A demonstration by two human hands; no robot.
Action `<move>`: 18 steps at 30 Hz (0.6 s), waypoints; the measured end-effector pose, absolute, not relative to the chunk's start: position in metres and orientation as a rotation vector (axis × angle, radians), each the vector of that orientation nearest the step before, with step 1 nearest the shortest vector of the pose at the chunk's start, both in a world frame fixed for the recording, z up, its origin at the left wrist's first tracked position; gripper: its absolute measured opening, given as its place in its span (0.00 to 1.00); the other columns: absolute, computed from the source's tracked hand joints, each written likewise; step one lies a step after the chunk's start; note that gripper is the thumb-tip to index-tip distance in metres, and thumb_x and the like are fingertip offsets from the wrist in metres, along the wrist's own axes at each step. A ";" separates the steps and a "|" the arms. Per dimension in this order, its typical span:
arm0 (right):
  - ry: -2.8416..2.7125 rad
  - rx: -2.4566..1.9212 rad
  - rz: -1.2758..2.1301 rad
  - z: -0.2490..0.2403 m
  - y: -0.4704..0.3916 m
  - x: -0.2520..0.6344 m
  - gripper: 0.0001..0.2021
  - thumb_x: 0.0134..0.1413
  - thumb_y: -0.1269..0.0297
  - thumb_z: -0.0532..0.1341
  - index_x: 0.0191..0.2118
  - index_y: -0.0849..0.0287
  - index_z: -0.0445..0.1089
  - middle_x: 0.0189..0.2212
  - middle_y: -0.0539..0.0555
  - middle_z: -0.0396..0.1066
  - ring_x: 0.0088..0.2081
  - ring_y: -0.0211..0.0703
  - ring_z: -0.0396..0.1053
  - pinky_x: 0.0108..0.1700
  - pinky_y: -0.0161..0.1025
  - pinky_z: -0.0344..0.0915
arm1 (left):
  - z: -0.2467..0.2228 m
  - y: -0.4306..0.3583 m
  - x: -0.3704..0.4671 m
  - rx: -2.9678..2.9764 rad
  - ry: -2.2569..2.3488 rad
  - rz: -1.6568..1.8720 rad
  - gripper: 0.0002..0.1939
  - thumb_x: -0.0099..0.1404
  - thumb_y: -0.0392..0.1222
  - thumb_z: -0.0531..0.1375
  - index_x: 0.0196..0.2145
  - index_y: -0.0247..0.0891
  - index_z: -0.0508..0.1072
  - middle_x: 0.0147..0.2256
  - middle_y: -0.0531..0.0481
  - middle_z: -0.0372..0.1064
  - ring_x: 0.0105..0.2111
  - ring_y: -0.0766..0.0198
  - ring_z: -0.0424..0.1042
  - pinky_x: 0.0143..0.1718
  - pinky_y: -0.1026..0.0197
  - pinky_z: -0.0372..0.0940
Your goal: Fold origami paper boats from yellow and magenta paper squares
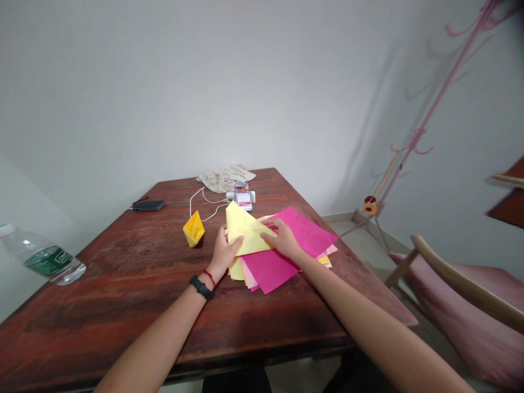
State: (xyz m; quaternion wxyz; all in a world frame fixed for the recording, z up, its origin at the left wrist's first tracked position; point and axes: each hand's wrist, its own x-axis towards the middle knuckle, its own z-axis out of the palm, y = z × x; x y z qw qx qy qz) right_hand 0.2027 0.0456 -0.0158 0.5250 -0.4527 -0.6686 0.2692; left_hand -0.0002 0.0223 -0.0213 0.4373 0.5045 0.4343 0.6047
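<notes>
A pale yellow sheet of folded paper (249, 229) is held between my two hands, over a loose stack of coloured sheets. My left hand (225, 251) pinches its lower left edge, thumb on top and fingers behind. At its right corner, my right hand (282, 238) grips with thumb and fingers. Beneath lies a magenta sheet (303, 229), with pink, yellow and pale sheets (245, 273) showing at the stack's edges. To the left of my left hand stands a small folded yellow paper shape (194, 229).
On the brown wooden table (135, 295) are a clear bottle (45, 256) at left, a dark power bank (148, 206), a phone-like device (244, 197) with a white cable (196, 194), and a crumpled cloth (227, 177). A chair (458, 305) and pink coat stand (434, 109) are at right.
</notes>
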 end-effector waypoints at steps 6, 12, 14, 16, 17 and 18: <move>-1.592 -1.115 0.630 -0.016 0.046 0.201 0.10 0.49 0.61 0.66 0.37 0.59 0.72 0.38 0.58 0.76 0.41 0.49 0.74 0.45 0.47 0.70 | -0.027 0.025 -0.002 1.329 1.091 1.479 0.30 0.54 0.41 0.69 0.51 0.38 0.62 0.47 0.39 0.75 0.45 0.50 0.78 0.43 0.51 0.73; -1.607 -1.123 0.647 -0.014 0.045 0.201 0.13 0.52 0.55 0.65 0.36 0.60 0.72 0.36 0.58 0.76 0.39 0.50 0.74 0.43 0.46 0.69 | -0.025 0.024 -0.001 1.393 1.072 1.477 0.28 0.57 0.39 0.67 0.52 0.39 0.62 0.48 0.39 0.75 0.45 0.51 0.78 0.44 0.51 0.73; -1.635 -1.146 0.659 -0.012 0.044 0.201 0.13 0.53 0.54 0.64 0.34 0.60 0.72 0.34 0.58 0.76 0.37 0.50 0.73 0.40 0.45 0.68 | -0.024 0.023 -0.001 1.410 1.067 1.467 0.27 0.57 0.39 0.67 0.52 0.39 0.62 0.47 0.40 0.75 0.44 0.52 0.78 0.44 0.52 0.73; -1.656 -1.163 0.655 -0.011 0.044 0.202 0.13 0.53 0.53 0.63 0.33 0.60 0.72 0.33 0.58 0.76 0.36 0.50 0.73 0.39 0.44 0.67 | -0.024 0.023 -0.001 1.425 1.082 1.458 0.26 0.57 0.39 0.66 0.51 0.38 0.62 0.47 0.40 0.75 0.44 0.52 0.78 0.44 0.52 0.73; -1.664 -1.169 0.646 -0.011 0.043 0.202 0.14 0.53 0.53 0.63 0.33 0.60 0.72 0.33 0.58 0.76 0.36 0.50 0.73 0.38 0.43 0.67 | -0.024 0.023 -0.001 1.431 1.095 1.456 0.25 0.57 0.39 0.66 0.50 0.38 0.62 0.47 0.40 0.75 0.44 0.52 0.78 0.44 0.52 0.73; -1.671 -1.174 0.637 -0.011 0.043 0.202 0.14 0.54 0.53 0.63 0.32 0.60 0.72 0.33 0.58 0.76 0.36 0.50 0.73 0.38 0.43 0.66 | -0.025 0.023 -0.001 1.436 1.104 1.454 0.25 0.57 0.39 0.66 0.50 0.38 0.62 0.47 0.40 0.75 0.44 0.52 0.78 0.44 0.52 0.73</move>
